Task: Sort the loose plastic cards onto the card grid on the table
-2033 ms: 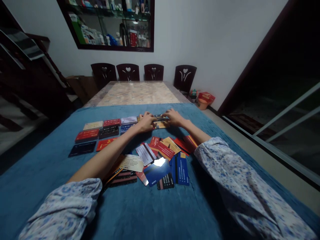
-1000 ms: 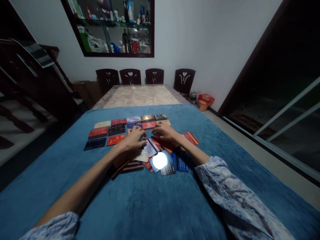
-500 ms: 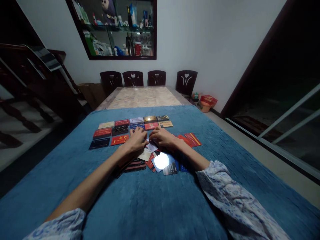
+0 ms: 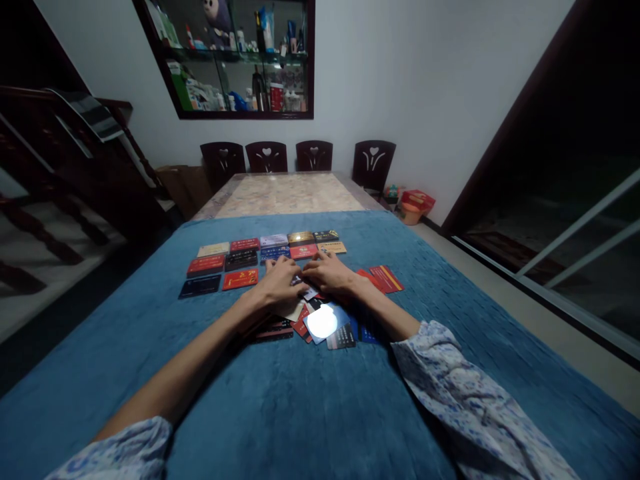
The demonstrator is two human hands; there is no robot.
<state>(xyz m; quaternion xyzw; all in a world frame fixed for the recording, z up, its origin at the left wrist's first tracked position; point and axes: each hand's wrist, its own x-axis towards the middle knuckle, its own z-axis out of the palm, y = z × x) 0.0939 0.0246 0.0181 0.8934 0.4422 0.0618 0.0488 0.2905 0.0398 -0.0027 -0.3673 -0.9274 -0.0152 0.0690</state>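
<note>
My left hand point(image 4: 281, 280) is bent over a loose pile of plastic cards, its thumb against a pale card point(image 4: 311, 293). Close beside it, my right hand point(image 4: 329, 272) curls its fingers over the same card's far side. The fingertips of both hands are partly hidden. Below the hands, the pile shows a red card point(image 4: 301, 325), a grey card point(image 4: 341, 337), a dark striped card point(image 4: 273, 333) and a blue card with strong glare. Beyond them lie rows of cards, among them a dark blue card point(image 4: 200, 286), a red-orange card point(image 4: 240, 279) and a tan card point(image 4: 332, 247).
A blue cloth point(image 4: 280, 413) covers the near part of the table point(image 4: 295, 190). Right of my right hand lies a red striped card point(image 4: 387, 279). Several dark chairs point(image 4: 374, 160) stand at the far end, below a wall cabinet of shelves point(image 4: 240, 115).
My left hand has shifted slightly right and down, now covering more of the pale card and the cream card under it. My right hand has barely moved. The laid-out rows look the same.
</note>
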